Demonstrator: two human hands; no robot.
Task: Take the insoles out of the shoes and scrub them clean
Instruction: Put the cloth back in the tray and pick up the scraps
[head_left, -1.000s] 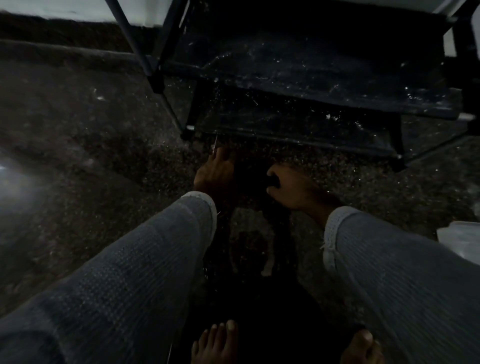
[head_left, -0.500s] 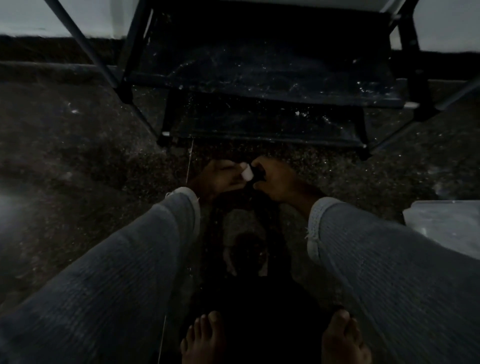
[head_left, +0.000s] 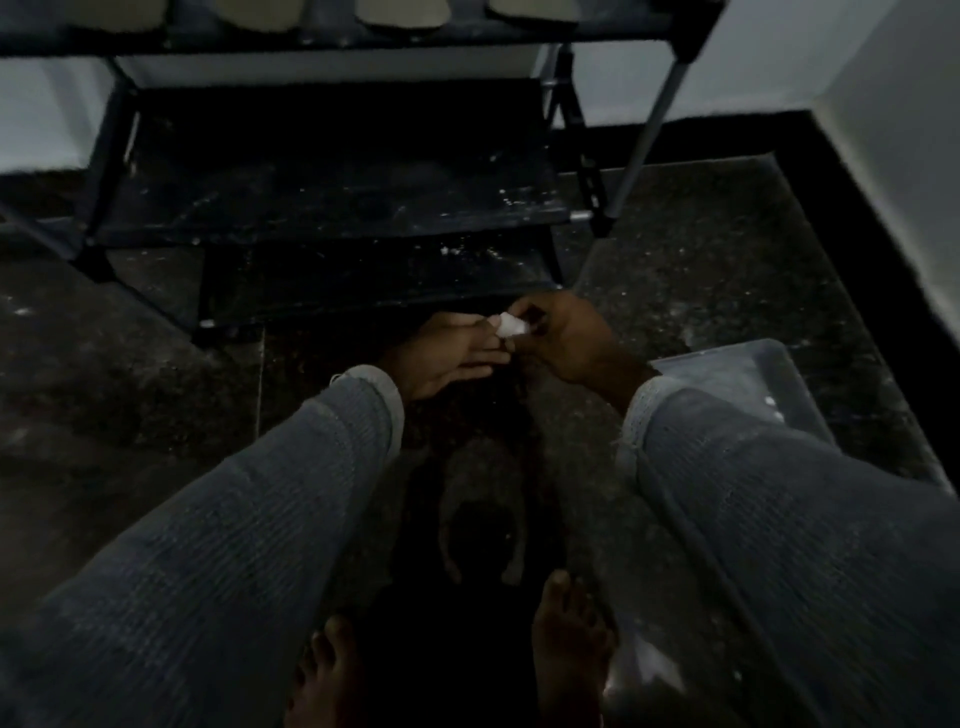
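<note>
Low over the dark floor, my left hand (head_left: 447, 353) and my right hand (head_left: 566, 338) meet in front of the shoe rack. A small white piece (head_left: 511, 326) sits between their fingertips. My right hand's curled fingers pinch it from the right, and my left hand's fingertips hold its left edge. Several pale insoles (head_left: 400, 13) lie side by side on the rack's top shelf, cut off by the frame's upper edge. No shoe can be made out in the dim light.
The black metal shoe rack (head_left: 332, 208) stands straight ahead with dusty lower shelves. A clear plastic tub (head_left: 737, 384) sits on the floor by my right forearm. My bare feet (head_left: 566, 623) show at the bottom. A white wall with a black skirting (head_left: 857, 218) closes the right side.
My hands came together and rose a little with the white piece between them. The view tilted up and swung, bringing the top shelf's insoles and the tub into sight.
</note>
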